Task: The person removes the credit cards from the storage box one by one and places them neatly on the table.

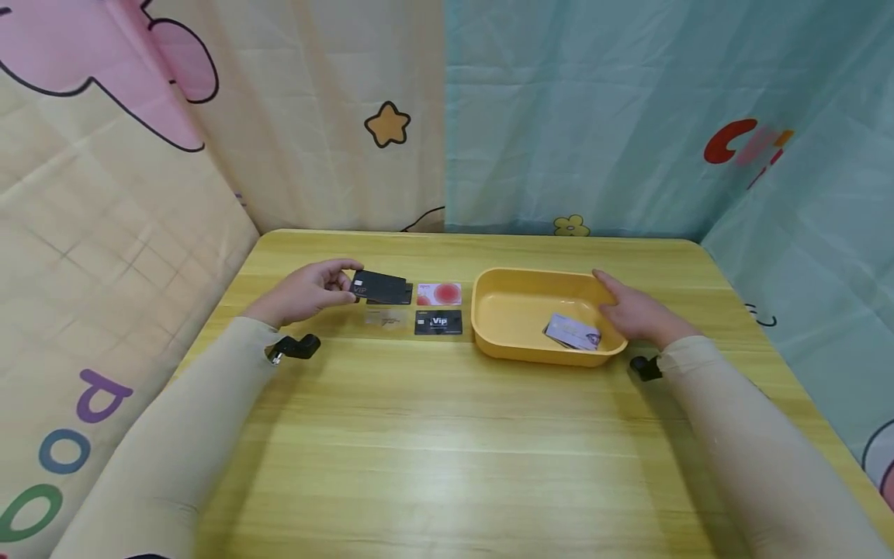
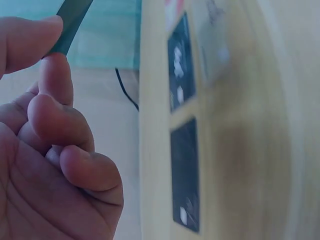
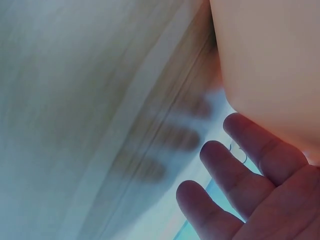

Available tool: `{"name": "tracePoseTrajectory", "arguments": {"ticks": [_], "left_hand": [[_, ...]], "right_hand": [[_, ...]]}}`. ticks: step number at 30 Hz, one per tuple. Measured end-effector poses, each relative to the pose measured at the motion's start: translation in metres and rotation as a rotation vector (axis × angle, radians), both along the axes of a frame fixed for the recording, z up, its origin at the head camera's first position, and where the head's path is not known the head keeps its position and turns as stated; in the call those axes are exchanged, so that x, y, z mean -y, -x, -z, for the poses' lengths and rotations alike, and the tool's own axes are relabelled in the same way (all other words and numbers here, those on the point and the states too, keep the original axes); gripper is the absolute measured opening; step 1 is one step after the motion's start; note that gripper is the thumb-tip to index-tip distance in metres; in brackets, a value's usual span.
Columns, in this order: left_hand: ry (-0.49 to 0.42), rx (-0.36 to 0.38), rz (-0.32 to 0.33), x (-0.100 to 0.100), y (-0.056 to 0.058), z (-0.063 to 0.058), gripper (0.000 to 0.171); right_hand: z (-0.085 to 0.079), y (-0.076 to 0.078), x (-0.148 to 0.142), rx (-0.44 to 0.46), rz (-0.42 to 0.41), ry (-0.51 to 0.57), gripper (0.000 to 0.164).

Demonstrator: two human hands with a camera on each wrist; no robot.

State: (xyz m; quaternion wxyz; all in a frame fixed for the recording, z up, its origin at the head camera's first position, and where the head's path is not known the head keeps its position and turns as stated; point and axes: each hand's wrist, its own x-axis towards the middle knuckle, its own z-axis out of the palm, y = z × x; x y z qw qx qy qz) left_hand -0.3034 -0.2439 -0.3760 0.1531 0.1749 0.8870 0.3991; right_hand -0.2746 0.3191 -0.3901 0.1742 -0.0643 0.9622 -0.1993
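Between thumb and index finger, my left hand pinches a black VIP card, raised above the table in the left wrist view. Another black card lies below it, partly covered in the head view. Beside that are a white card with red circles, a black Vip card and a see-through card. My right hand holds the right rim of a yellow plastic basin, thumb over the edge and fingers along the outer wall. Inside the basin rests a pale purple card, overlapping others.
A light wooden table carries everything. Printed curtains hang behind and on both sides. Small black devices are strapped at both wrists.
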Motion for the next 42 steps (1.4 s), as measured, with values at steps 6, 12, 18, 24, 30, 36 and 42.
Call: {"name": "tracePoseTrajectory", "arguments": {"ticks": [6,12,18,24,30,36,42], "left_hand": [[0.029,0.008,-0.033,0.035,-0.008,0.013,0.057],[0.115,0.025,-0.045,0.06,-0.011,0.025,0.059],[0.107,0.072,-0.042,0.074,-0.011,0.034,0.061],[0.141,0.087,-0.037,0.079,-0.012,0.036,0.063],[0.213,0.08,-0.039,0.079,-0.009,0.038,0.062],[0.239,0.096,-0.021,0.077,-0.006,0.037,0.06],[0.258,0.097,-0.011,0.075,-0.006,0.039,0.059]], "right_hand": [[-0.001,0.001,-0.001,-0.003,-0.007,-0.013,0.07],[0.0,0.002,-0.002,-0.002,-0.016,-0.02,0.071],[0.0,0.002,-0.002,0.006,-0.01,-0.009,0.072],[0.0,0.002,-0.001,0.014,-0.006,-0.006,0.072],[0.002,0.002,-0.002,0.012,0.006,-0.003,0.073],[0.003,0.003,-0.003,0.014,0.011,0.0,0.074],[0.002,0.002,-0.002,0.025,0.017,0.005,0.074]]}}
